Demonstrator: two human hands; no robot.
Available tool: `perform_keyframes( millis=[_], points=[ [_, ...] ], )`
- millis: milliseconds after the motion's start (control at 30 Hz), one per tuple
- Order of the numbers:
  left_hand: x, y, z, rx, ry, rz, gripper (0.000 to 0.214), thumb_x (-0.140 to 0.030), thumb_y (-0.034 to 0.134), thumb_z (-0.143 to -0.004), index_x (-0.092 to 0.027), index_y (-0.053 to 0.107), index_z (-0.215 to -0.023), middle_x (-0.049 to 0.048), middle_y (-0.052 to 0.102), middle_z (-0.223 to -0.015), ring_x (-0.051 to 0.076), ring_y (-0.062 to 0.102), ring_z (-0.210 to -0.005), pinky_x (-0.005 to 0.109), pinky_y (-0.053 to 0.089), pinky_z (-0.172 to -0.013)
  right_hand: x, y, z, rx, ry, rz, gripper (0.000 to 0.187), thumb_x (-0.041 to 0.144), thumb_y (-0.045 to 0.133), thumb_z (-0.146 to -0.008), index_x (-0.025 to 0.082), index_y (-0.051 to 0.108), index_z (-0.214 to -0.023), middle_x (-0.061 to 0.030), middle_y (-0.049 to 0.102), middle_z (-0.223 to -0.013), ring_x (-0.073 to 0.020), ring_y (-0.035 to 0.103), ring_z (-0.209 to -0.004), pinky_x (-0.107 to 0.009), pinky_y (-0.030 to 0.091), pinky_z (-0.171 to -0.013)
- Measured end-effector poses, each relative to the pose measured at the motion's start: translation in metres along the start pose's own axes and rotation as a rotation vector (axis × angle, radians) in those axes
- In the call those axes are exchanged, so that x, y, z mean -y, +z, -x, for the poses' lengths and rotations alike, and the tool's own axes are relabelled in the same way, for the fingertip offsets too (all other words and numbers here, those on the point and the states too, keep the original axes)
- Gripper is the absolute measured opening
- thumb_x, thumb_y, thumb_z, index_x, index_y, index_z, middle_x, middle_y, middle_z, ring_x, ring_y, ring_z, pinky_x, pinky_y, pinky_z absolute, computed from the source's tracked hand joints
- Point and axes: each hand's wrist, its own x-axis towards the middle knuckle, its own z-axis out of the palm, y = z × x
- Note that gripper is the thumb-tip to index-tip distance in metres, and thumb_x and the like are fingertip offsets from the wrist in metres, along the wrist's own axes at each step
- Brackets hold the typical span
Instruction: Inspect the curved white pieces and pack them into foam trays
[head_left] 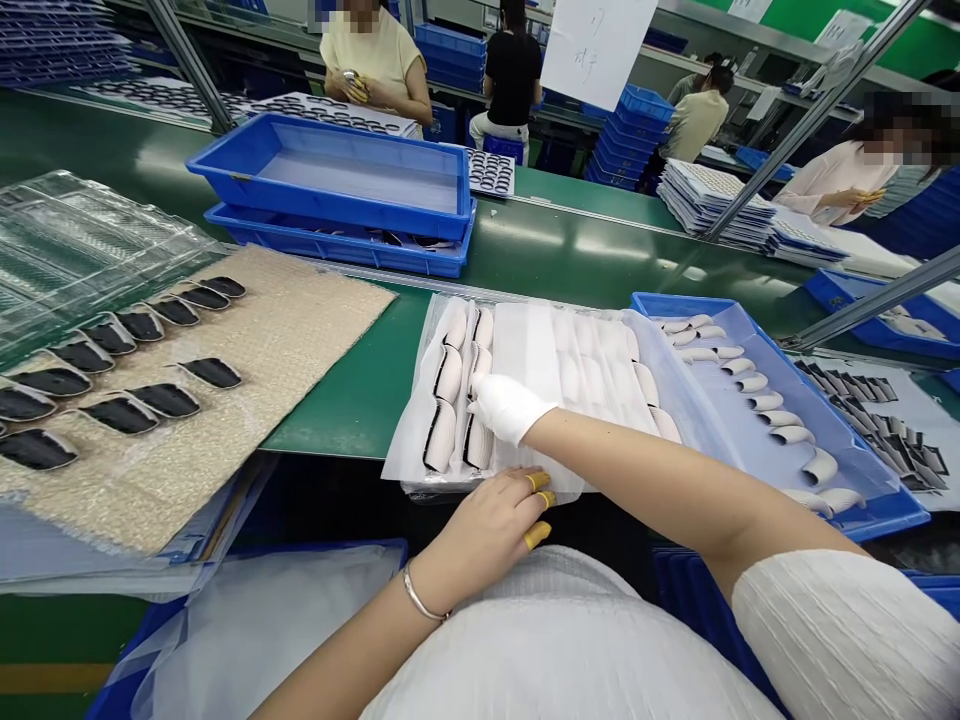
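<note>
My right hand (506,405), in a white glove, reaches left across a clear plastic tray (420,420) of white curved shells and touches a shell (477,440) in its second column; its fingers look closed on that piece. My left hand (491,525), bare with yellow finger cots and a silver bracelet, rests on the near edge of the same tray, fingers curled over the rim. A thin translucent sheet (532,350) covers the tray's right part.
A blue bin (862,500) of white shells lies to the right. Dark shells (120,412) sit on a bubble-wrap mat (300,320) to the left, beside clear trays (67,240). Stacked blue bins (337,180) stand beyond on the green belt. Other people work at the back.
</note>
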Motion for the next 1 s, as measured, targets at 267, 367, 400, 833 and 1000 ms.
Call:
perform_keyframes(
  millis=[267, 367, 400, 833, 1000],
  points=[
    [0.006, -0.03, -0.001, -0.122, -0.068, 0.065, 0.041, -0.039, 0.052, -0.098, -0.018, 0.053, -0.133, 0.0161, 0.062, -0.133, 0.032, 0.051, -0.132, 0.051, 0.043, -0.108, -0.06, -0.055, -0.001, -0.234, -0.002, 0.161, 0.036, 0.03, 0.034, -0.104, 0.014, 0.062, -0.122, -0.0128, 0.067, -0.117, -0.0228, 0.061, -0.108, -0.031, 0.043, -0.092],
    [0.013, -0.035, -0.015, -0.081, -0.127, -0.017, 0.058, -0.051, 0.057, -0.093, -0.013, 0.052, -0.136, 0.0219, 0.06, -0.135, 0.04, 0.042, -0.14, 0.06, 0.036, -0.111, -0.09, -0.074, -0.021, -0.181, 0.058, 0.275, 0.04, 0.03, 0.039, -0.102, 0.012, 0.06, -0.131, -0.0173, 0.065, -0.123, -0.029, 0.058, -0.115, -0.038, 0.042, -0.097],
    [0.015, -0.035, -0.021, -0.048, -0.156, -0.063, 0.06, -0.054, 0.058, -0.091, -0.011, 0.055, -0.132, 0.0238, 0.062, -0.131, 0.043, 0.042, -0.139, 0.063, 0.036, -0.11, -0.096, -0.077, -0.029, -0.145, 0.057, 0.292, 0.039, 0.031, 0.044, -0.1, 0.01, 0.062, -0.128, -0.0194, 0.066, -0.122, -0.0318, 0.058, -0.115, -0.041, 0.042, -0.097],
    [0.038, -0.014, -0.03, 0.187, -0.095, -0.534, 0.033, -0.047, 0.061, -0.088, -0.019, 0.071, -0.1, 0.0156, 0.071, -0.105, 0.045, 0.049, -0.131, 0.071, 0.026, -0.108, -0.087, -0.05, -0.079, -0.068, 0.109, 0.231, 0.039, 0.018, 0.044, -0.093, 0.015, 0.06, -0.128, -0.0124, 0.056, -0.143, -0.0331, 0.034, -0.14, -0.061, 0.031, -0.11],
    [0.073, -0.002, -0.025, 0.093, 0.08, -0.634, 0.041, -0.051, 0.06, -0.082, -0.02, 0.075, -0.104, 0.0158, 0.074, -0.11, 0.045, 0.056, -0.124, 0.07, 0.028, -0.106, -0.097, -0.057, -0.072, -0.176, 0.083, 0.153, 0.041, 0.022, 0.048, -0.092, 0.017, 0.057, -0.132, -0.0101, 0.061, -0.137, -0.0313, 0.045, -0.131, -0.054, 0.04, -0.105]
  ],
)
